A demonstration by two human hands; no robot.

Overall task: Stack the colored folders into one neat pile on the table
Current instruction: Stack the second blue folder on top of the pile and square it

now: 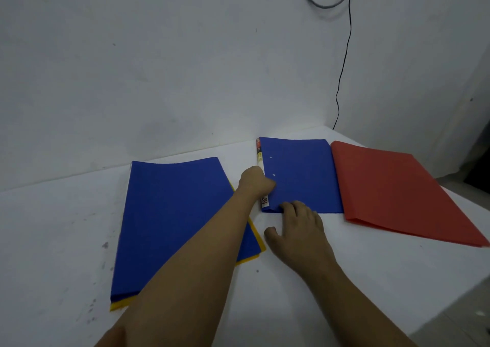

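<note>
- The white bench (53,227) fills the lower half of the view and meets a pale wall (159,55) at 12 o'clock; dark scuffs mark its surface toward 8 o'clock.
- At about 9 o'clock from the centre lies a large blue folder (172,214), flat, on top of a yellow folder (261,246); the yellow one shows only as a thin strip along the blue one's right and near edges.
- The left forearm crosses the near right corner of this pair, and the left hand (254,181) reaches toward 12 o'clock, closed into a fist on the left spine edge of the second blue folder (302,177), where a white label strip (261,166) runs along it.
- The right hand (299,219), at 6 o'clock from that folder, has its fingers on the folder's near left corner and its thumb spread out over the bench; whether it is gripping the edge or only pressing it down I cannot tell.
- The second blue folder lies flat at the centre, with two small punched holes near its spine.
- Just at its 3 o'clock, edges touching or slightly overlapping, lies a red folder (397,193), flat and angled toward 5 o'clock.
- A thin black cable (344,63) hangs down the wall at 1 o'clock.
</note>
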